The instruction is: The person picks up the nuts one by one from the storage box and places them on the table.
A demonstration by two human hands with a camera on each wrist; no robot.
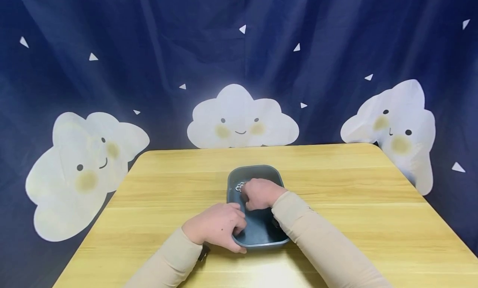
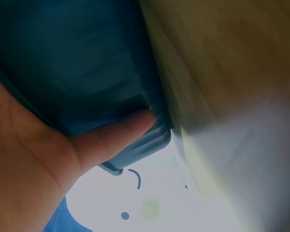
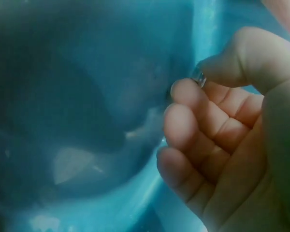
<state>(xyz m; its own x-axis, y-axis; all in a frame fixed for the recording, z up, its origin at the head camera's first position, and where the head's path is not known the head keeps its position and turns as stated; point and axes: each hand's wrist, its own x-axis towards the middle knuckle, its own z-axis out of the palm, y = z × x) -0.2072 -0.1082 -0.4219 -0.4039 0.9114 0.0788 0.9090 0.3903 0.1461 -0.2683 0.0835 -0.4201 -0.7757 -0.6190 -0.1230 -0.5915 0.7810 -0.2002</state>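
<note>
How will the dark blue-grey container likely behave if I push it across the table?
The container probably keeps its shape, since its rim looks unbent where the left hand grips it. It may slide rather than tip, as its base looks broad on the smooth-looking table. It is perhaps light for its size, because its rim looks thin.

Left arm (image 1: 164, 259) and right arm (image 1: 326, 244) extended forward, both sleeved to the wrist. Left grip (image 1: 218, 225): thumb straight, set apart from bent fingers. Right grip (image 1: 262, 194), farther forward: thumb and forefinger pinched, remaining fingers curled alongside.
</note>
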